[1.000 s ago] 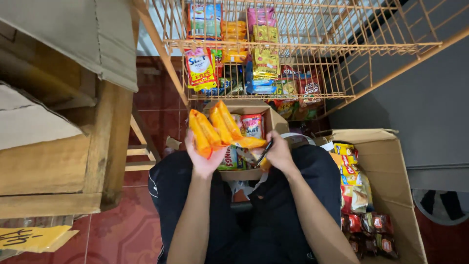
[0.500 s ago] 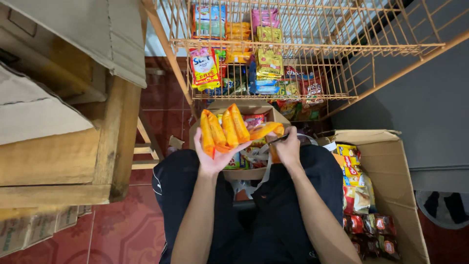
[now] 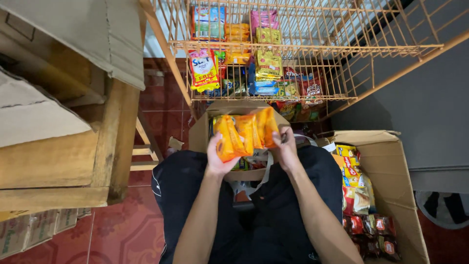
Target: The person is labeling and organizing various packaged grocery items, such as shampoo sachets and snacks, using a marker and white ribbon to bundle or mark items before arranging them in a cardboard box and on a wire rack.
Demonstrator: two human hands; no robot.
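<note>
— Three containers show around the small cardboard box (image 3: 205, 132) on the person's lap. Which one first?

— Start with the lap box itself. Its flaps stand open, and loose snack wrappers lie inside, mostly hidden by the hands.

— What do the hands hold?

— A fan of orange snack packets (image 3: 243, 133), held just above that box. The left hand (image 3: 218, 159) is clamped on the lower ends of the packets, fingers wrapped behind them. The right hand (image 3: 286, 149) pinches the right edge of the rightmost packet, fingers closed together on it.

— And beyond the box?

— An orange wire rack (image 3: 303, 49) stands just behind it, on the far side from the person. Its upper shelf carries a blue-green bag, yellow packets and a pink bag; a red and white bag (image 3: 203, 68) hangs at the shelf's front left. The lower shelf holds blue, yellow and red packets, packed close.

— To the right of the box?

— A large cardboard carton (image 3: 391, 195) sits on the floor, open at the top. Inside lie yellow and red packets at the near-box end, then dark red ones further toward the person.

— Left of it?

— Wooden crates (image 3: 58, 161) with cardboard sheets on top; what is inside them I cannot tell.
</note>
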